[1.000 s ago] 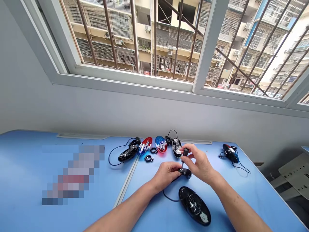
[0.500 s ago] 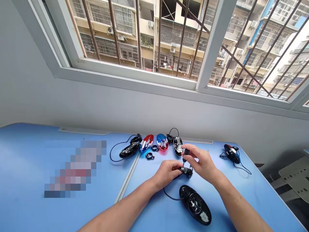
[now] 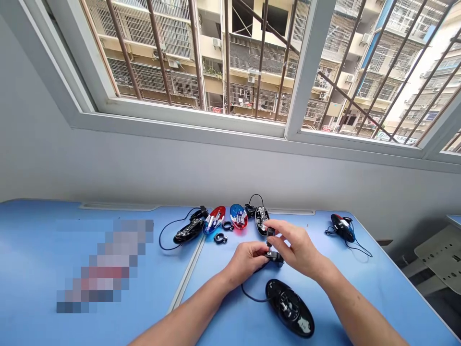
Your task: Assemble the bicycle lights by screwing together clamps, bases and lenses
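My right hand (image 3: 297,245) pinches the black handle of a small screwdriver (image 3: 270,232). The tool stands almost upright, its metal shaft pointing down at a screw on a black ring clamp (image 3: 276,258). My left hand (image 3: 243,263) has its fingers closed on the left end of that clamp, low over the table. Part of the clamp is hidden by my fingers. In front of my hands lies a black oval housing (image 3: 300,322) with a round recess and a pale label; a thin black cable (image 3: 252,299) runs from it toward my left hand.
Behind my hands are a red-and-blue shell (image 3: 215,219), a blue-and-red shell (image 3: 239,216), open black housings (image 3: 188,231) and a loose ring clamp (image 3: 220,238). A red-and-black unit with a cable (image 3: 342,228) lies right. A blurred patch (image 3: 111,259) covers something left.
The view has shifted slightly, so the scene sits a little lower and further left. Both hands keep their hold, and the screwdriver stands more upright than before.
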`<state>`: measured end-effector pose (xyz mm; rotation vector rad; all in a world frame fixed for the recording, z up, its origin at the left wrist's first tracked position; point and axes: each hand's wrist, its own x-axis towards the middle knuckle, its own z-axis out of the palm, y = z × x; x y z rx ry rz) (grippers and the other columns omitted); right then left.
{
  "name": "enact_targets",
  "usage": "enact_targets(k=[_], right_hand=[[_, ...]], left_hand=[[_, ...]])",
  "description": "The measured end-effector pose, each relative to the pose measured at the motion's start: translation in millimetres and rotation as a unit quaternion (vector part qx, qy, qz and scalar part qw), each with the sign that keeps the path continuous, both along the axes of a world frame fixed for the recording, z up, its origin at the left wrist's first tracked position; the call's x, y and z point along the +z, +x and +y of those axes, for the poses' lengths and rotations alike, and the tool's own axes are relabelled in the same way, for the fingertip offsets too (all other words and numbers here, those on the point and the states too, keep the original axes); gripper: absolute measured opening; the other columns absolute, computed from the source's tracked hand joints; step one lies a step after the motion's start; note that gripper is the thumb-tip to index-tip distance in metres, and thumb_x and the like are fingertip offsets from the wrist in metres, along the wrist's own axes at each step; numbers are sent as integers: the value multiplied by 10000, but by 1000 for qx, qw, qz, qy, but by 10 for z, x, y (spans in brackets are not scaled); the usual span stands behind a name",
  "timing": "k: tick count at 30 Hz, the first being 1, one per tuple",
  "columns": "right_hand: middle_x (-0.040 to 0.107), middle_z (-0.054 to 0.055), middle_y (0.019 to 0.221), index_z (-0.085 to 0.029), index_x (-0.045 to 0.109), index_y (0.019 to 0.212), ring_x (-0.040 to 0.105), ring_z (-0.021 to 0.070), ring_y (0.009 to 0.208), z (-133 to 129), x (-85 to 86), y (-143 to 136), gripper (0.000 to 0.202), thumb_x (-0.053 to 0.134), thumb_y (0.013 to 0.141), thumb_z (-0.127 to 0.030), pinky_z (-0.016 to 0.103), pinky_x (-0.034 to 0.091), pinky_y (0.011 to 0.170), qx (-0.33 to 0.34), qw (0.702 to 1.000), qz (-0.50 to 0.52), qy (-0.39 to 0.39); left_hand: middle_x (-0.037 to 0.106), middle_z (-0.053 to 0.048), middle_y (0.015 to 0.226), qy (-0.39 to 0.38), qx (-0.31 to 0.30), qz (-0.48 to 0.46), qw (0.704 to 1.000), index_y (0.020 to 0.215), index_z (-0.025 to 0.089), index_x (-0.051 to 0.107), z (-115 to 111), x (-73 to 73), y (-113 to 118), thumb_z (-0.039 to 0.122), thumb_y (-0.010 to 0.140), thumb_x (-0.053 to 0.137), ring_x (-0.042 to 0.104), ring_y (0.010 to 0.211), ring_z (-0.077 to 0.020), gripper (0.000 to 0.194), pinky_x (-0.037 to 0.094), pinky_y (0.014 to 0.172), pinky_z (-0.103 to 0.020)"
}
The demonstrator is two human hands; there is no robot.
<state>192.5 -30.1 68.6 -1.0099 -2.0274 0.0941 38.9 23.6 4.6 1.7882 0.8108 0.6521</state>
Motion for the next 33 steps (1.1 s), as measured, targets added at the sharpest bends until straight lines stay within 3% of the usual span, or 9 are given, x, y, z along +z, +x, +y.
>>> enact_targets(k=[4, 9, 14, 19, 27, 33], right_hand=[[687, 65, 1023, -224, 538, 1177, 659, 153, 851, -71, 114, 21, 308, 445, 897, -137, 279, 546, 719, 24, 997, 2, -71], [698, 47, 940, -218, 523, 1044, 662, 136, 777, -39, 110, 27, 166, 472, 895, -166, 261, 544, 686, 11, 990, 57, -129], [657, 24, 831, -216, 503, 927, 628, 125, 695, 7, 49, -1, 64, 504, 869, -190, 248, 540, 649, 1, 993, 66, -101], [581, -11, 694, -219, 483, 834, 569, 128, 603, 51, -59, -38, 95, 575, 824, -239, 248, 522, 584, -62, 995, 61, -41], [628, 43, 836, -240, 512, 1218, 573, 141, 633, 93, -158, -25, 329, 492, 893, -191, 258, 521, 587, -64, 997, 11, 38], [598, 115, 1229, -247, 328, 1406, 614, 190, 1050, 41, -36, 81, 531, 380, 900, -91, 335, 539, 841, 19, 999, -13, -29]], left_hand=[[472, 45, 542, -6, -3, -5, 1000, 629, 154, 632, -3, 21, -3, 201, 602, 508, 383, 544, -112, 136, 290, 505, -208], [428, 53, 526, -13, -3, -10, 1000, 590, 166, 610, -6, 1, -1, 200, 600, 490, 364, 531, -109, 125, 270, 499, -209], [412, 59, 529, -13, -1, -11, 1000, 576, 170, 580, -6, -10, 1, 184, 582, 484, 371, 538, -110, 97, 269, 513, -215], [416, 61, 525, -11, -2, -9, 1000, 583, 171, 576, -10, 3, 5, 205, 590, 497, 354, 523, -107, 86, 263, 510, -220], [389, 65, 525, -3, -10, -18, 1000, 560, 170, 539, -14, 19, 4, 191, 585, 483, 323, 536, -104, 64, 253, 517, -220], [419, 57, 539, -17, -16, -18, 1000, 630, 158, 598, -12, -1, 6, 217, 609, 492, 353, 532, -109, 124, 259, 495, -214]])
